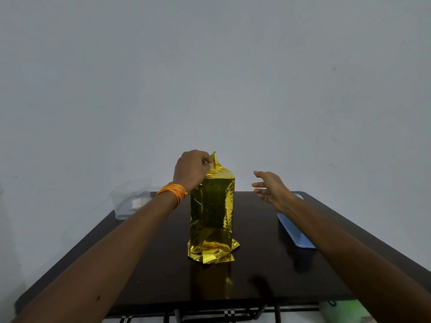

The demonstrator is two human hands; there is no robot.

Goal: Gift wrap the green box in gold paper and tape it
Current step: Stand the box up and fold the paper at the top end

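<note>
A tall box wrapped in gold paper (211, 206) stands upright in the middle of the dark table (163, 264); the green box itself is hidden under the paper. Loose gold paper flares out crumpled at its base, and a folded flap sticks up at the top. My left hand (192, 170), with an orange thread band on the wrist, pinches that top flap at the box's upper left corner. My right hand (270, 186) hovers to the right of the box, apart from it, fingers spread and relaxed, holding nothing.
A clear plastic container (130, 201) sits at the table's far left corner. A flat blue object (295, 231) lies on the right side, partly under my right forearm. A plain pale wall stands behind the table.
</note>
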